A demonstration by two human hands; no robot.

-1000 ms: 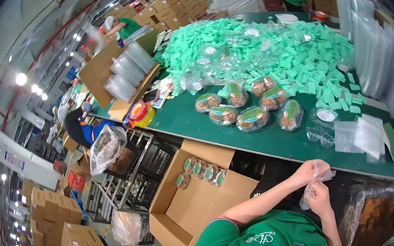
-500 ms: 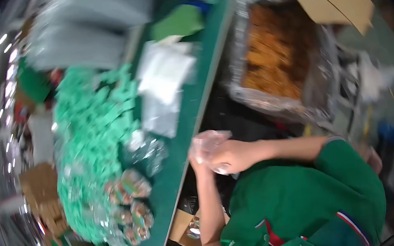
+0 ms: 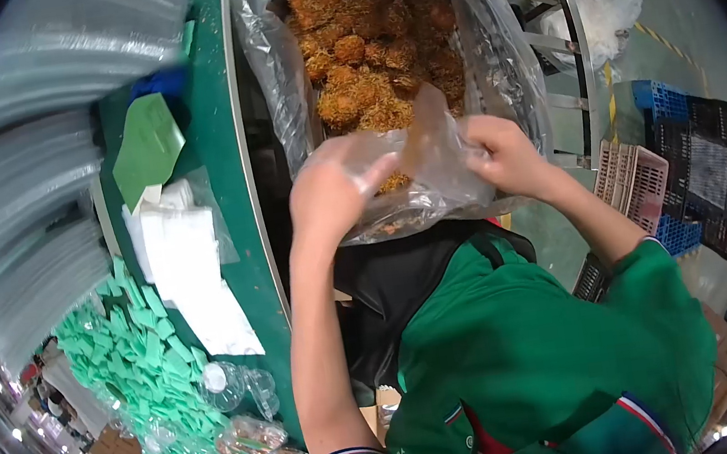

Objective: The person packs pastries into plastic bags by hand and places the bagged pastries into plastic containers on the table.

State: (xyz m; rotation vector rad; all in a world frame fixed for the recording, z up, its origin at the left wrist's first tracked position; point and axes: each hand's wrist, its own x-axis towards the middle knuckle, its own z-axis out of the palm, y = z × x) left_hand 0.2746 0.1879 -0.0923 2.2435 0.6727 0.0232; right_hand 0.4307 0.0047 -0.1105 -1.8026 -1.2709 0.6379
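Both hands are over a plastic-lined box of brown, shaggy round items point(image 3: 359, 90). My left hand point(image 3: 331, 190) holds the left side of a thin clear plastic bag point(image 3: 433, 158), its thumb and fingers closed on the film. Across from it, my right hand point(image 3: 501, 154) pinches the bag's right side. The bag is stretched between the two hands, above the near end of the box. Clear liner film point(image 3: 508, 70) hangs over the box's edges. Through the bag some brown items show; whether any lie inside it I cannot tell.
Left of the box runs a green table point(image 3: 220, 145) with white sheets point(image 3: 185, 269), a green piece point(image 3: 149, 150), green foam pieces point(image 3: 141, 348), clear containers point(image 3: 223, 383) and stacked clear plastic trays point(image 3: 29, 197). On the right are a metal rack point(image 3: 578, 79) and crates point(image 3: 633, 182).
The view has swung from the table to the box of brown items. My hands, bunched together on the plastic before, are now apart, with the bag spread between them over the box.
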